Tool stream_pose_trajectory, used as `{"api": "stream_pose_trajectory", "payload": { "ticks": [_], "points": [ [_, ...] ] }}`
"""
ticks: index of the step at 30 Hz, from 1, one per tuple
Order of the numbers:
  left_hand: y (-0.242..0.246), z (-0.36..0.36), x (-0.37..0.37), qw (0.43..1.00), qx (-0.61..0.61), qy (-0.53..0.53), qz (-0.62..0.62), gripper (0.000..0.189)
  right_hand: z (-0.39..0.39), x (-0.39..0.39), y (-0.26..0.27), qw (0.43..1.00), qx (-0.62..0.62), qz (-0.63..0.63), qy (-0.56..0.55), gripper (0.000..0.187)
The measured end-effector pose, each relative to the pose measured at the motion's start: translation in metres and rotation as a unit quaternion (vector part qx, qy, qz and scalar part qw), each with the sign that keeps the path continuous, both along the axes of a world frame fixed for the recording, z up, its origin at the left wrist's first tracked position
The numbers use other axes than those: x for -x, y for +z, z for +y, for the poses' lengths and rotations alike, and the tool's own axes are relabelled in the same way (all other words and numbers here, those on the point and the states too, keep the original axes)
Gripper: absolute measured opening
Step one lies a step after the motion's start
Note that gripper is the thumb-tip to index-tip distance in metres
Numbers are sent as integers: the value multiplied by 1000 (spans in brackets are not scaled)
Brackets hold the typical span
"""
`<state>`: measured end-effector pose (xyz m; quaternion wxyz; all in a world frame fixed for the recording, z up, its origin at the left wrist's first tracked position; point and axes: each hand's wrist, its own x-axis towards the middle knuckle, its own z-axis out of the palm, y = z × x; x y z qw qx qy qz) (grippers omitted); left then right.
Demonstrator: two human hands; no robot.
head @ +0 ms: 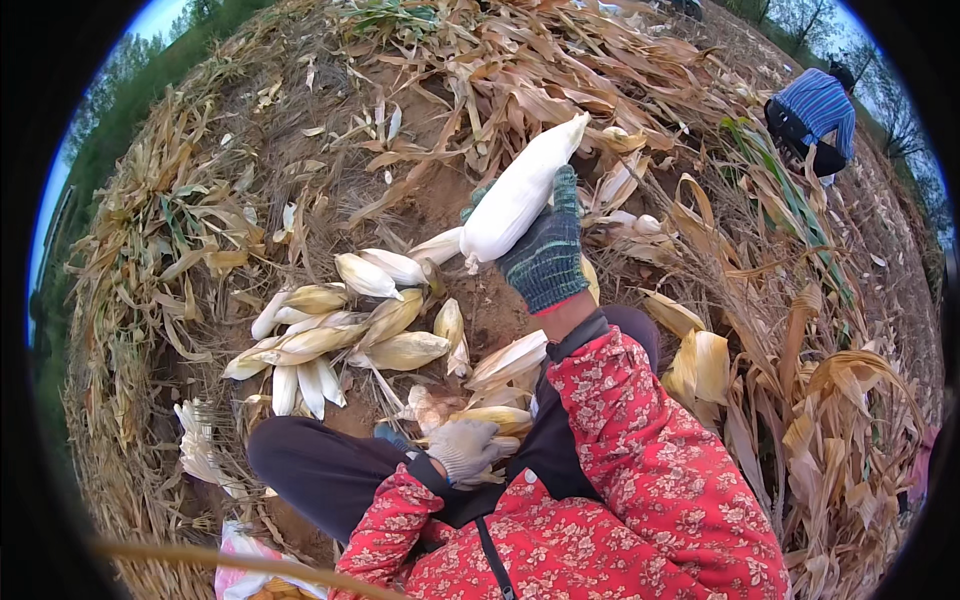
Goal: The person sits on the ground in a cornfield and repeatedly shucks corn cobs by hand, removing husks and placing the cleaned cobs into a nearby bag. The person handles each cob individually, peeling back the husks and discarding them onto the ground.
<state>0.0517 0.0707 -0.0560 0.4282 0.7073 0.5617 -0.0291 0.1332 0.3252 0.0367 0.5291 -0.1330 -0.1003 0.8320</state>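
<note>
My right hand (546, 247), in a dark green knitted glove, is raised ahead of me and grips a corn ear in pale husk (517, 196), its pointed tip up and to the right. Low by my lap, my left hand (463, 448), in a light grey glove, rests against a yellowish husked ear (495, 420); whether its curled fingers hold anything is hidden. A pile of ears in husk (319, 341) lies on the soil in front of my left knee. Loose husks (510, 364) lie between my legs.
Dry corn stalks (555, 67) lie heaped ahead, with more stalks (817, 420) close on my right. A person in a striped top (814, 112) bends down at the far right. A pink and white bag (251, 559) holding yellow corn is at the lower left.
</note>
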Motion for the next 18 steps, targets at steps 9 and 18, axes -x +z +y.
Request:
{"api": "stream_pose_trajectory", "payload": {
  "ticks": [9, 18],
  "points": [
    [107, 38, 108, 823, -139, 400, -378, 32, -40, 41, -28, 981, 43, 33, 184, 73],
    [39, 65, 114, 756, -110, 496, -414, 33, -83, 71, -68, 965, 48, -147, 210, 54]
  ]
}}
